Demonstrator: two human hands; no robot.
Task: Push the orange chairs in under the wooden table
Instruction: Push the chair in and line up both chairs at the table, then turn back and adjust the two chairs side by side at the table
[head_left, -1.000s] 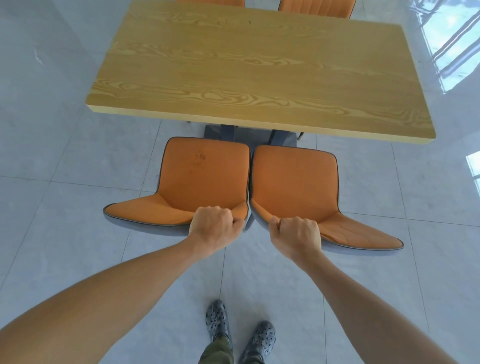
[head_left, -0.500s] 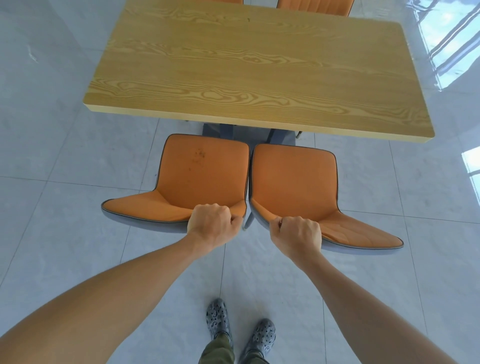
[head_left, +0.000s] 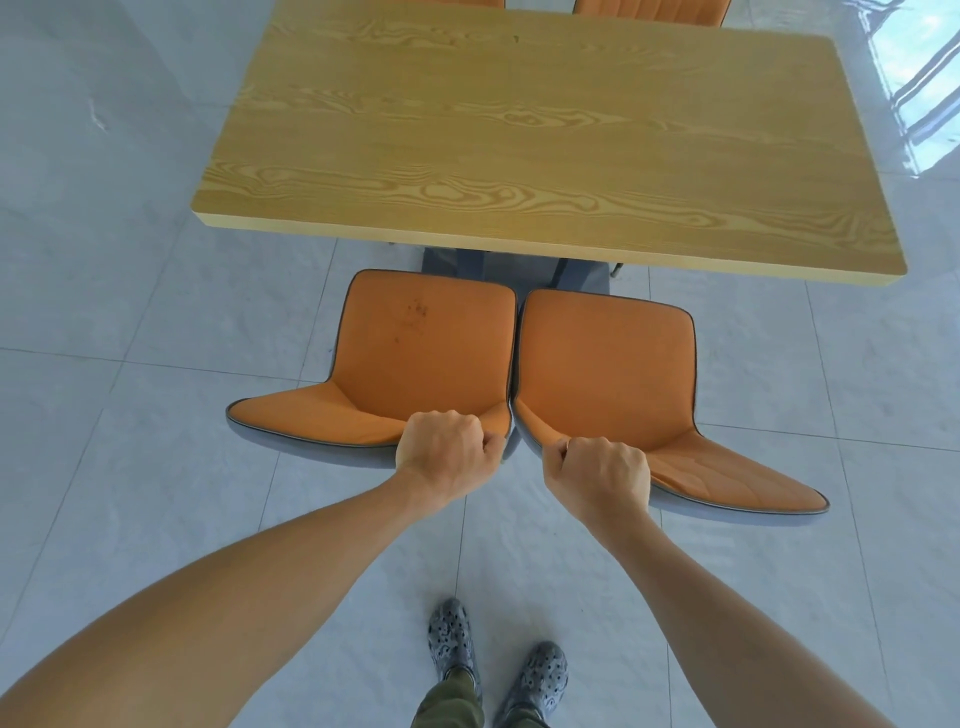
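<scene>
Two orange chairs side by side on the tiled floor (head_left: 130, 467), seats just short of the wooden table (head_left: 519, 130). Left hand (head_left: 447, 454) curled round the top of the left chair (head_left: 421, 348) back; right hand (head_left: 602, 475) gripping the top of the right chair (head_left: 608, 364) back. Hands near each other, not touching. Beyond the far table edge, another chair back (head_left: 649, 10).

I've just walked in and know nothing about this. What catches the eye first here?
Two orange chairs stand side by side in the middle, the left chair and the right chair, their seats not yet under the table. The left hand and the right hand each grip a chair's backrest top. Beyond them the wooden table fills the upper half, on a pale tiled floor.
</scene>
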